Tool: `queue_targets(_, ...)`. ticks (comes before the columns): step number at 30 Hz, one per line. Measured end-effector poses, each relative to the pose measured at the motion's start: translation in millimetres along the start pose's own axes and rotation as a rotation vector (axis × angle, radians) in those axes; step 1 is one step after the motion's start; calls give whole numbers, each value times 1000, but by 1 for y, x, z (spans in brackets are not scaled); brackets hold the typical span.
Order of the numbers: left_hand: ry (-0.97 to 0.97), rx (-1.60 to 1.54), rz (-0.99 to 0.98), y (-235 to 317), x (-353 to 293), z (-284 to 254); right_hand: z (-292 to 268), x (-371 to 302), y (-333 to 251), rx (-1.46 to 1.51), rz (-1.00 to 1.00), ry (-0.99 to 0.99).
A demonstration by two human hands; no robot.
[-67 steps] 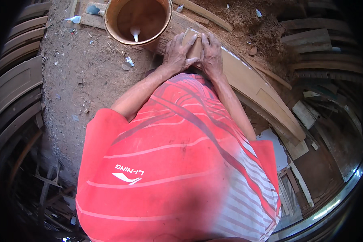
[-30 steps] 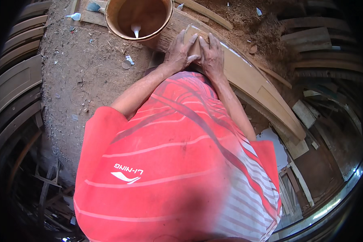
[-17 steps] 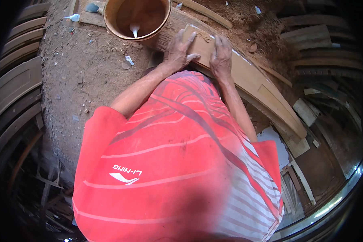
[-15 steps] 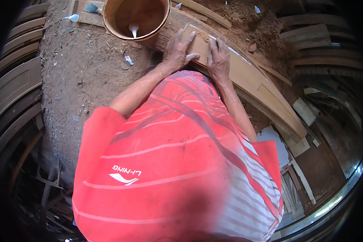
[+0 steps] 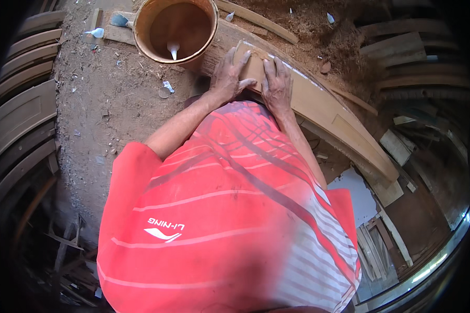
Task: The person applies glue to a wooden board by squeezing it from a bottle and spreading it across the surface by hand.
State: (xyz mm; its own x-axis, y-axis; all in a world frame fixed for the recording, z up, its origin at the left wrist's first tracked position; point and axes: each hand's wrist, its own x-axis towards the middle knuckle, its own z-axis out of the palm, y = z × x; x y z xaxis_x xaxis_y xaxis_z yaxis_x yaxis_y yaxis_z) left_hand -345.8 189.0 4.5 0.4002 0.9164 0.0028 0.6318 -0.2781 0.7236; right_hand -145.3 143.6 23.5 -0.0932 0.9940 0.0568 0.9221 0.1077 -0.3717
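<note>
A long, light-brown wooden board (image 5: 318, 107) with a curved outline lies across a rough plank in front of me. White residue runs along its far edge. At the board's left end rests my left hand (image 5: 226, 79), its fingers stretched forward and its thumb pointing right. Just to the right, my right hand (image 5: 278, 87) lies on the board's face with fingers extended and slightly apart. Neither hand is wrapped round anything; the undersides of the palms are hidden.
Left of my hands a brown bucket (image 5: 139, 39) holds a white nozzle-shaped piece (image 5: 173, 49). Beside it lie a brush (image 5: 121, 20) and a white nozzle (image 5: 95, 33). Wood strips (image 5: 261, 20) and shavings lie beyond the board. Stacked panels (image 5: 23, 107) line the left side.
My right hand has slid left and nearer to me along the board, closer to my left hand. The left hand stays at the board's end. The whole view has shifted slightly.
</note>
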Motion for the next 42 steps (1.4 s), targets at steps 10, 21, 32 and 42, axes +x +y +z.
queue_targets(10, -24, 32, 44, -2, 0, -2, -3, 12, -20, -139, -13, -123)
queue_targets(21, -9, -1, 51, -5, 1, -2, 1, 8, -13, -48, -30, -11)
queue_targets(32, -39, -73, 36, -7, -1, 0, -10, 4, -18, 125, 107, -59)
queue_targets(42, 14, -54, 29, -7, -4, 4, -3, 1, -21, -110, 46, -43)
